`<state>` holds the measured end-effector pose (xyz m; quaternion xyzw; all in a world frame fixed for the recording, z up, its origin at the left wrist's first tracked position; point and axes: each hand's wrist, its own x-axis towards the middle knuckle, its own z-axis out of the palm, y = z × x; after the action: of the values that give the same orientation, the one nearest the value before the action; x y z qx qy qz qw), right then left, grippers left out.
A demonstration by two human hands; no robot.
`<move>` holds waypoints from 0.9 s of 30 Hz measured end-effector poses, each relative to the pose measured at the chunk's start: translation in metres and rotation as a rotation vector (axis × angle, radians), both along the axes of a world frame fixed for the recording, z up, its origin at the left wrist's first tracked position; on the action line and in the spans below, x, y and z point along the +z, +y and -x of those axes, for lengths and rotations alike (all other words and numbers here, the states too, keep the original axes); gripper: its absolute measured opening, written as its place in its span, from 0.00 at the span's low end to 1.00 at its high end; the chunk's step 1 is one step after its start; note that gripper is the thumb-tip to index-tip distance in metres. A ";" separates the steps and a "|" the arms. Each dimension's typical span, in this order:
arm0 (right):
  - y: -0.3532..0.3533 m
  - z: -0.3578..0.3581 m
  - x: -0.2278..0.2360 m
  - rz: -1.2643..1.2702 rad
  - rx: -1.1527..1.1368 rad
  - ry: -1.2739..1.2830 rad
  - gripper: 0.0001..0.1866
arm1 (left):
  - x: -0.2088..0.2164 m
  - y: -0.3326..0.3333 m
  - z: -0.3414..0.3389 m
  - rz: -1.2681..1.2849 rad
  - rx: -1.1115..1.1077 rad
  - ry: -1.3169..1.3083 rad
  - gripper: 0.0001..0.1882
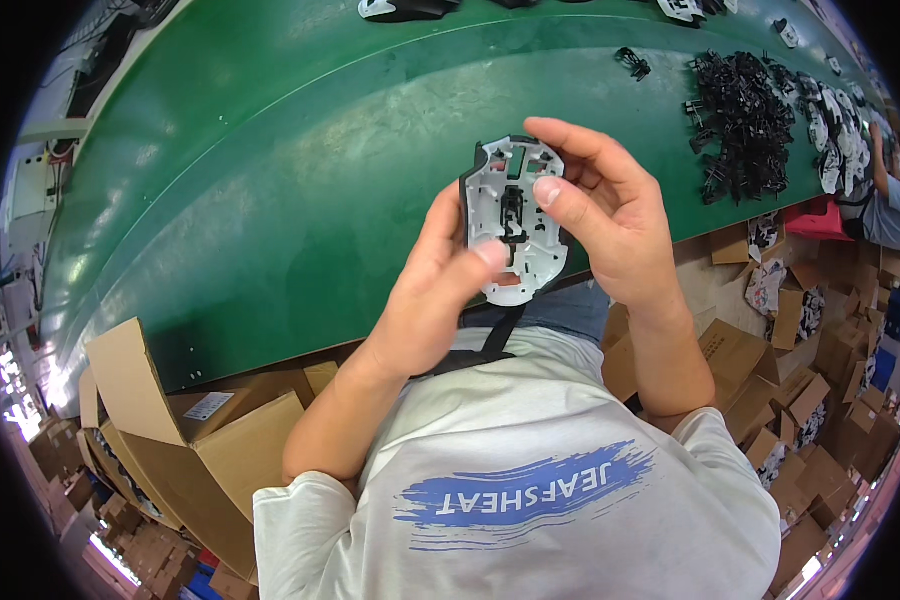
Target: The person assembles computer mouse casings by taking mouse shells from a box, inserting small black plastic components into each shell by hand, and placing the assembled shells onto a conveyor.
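Between my two hands is a computer mouse shell, its white hollow inside facing up and a black rim along its left side. A black plastic part sits along the middle of the hollow. My left hand grips the shell's lower left side, its slightly blurred thumb over the inner face near the lower end of the black part. With my right hand I hold the upper right side, thumb on the inner face and forefinger curled round the far end. The fingers underneath are hidden.
A green table stretches ahead. At its right lies a heap of black plastic parts, with white shells beyond and one small black part apart. Open cardboard boxes stand at left and right. Another person is at far right.
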<state>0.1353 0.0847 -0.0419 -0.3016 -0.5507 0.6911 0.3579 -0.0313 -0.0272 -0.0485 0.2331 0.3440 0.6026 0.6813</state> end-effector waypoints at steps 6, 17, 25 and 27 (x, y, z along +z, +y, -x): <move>-0.007 0.010 -0.014 -0.131 -0.074 -0.029 0.22 | -0.004 0.004 -0.007 0.113 0.146 0.349 0.30; -0.029 0.020 -0.024 -0.569 -0.021 -0.333 0.46 | -0.029 0.005 -0.006 0.024 0.329 0.761 0.28; -0.032 0.029 -0.041 -0.740 -0.130 -0.420 0.43 | -0.033 0.003 -0.001 -0.007 0.329 0.913 0.27; -0.034 0.032 -0.042 -0.725 -0.128 -0.436 0.43 | -0.034 0.003 0.000 0.021 0.316 0.911 0.27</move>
<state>0.1036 0.0508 -0.0842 -0.3291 -0.8010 0.3491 0.3582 -0.0308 -0.0242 -0.0825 0.4116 0.6446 0.5317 0.3638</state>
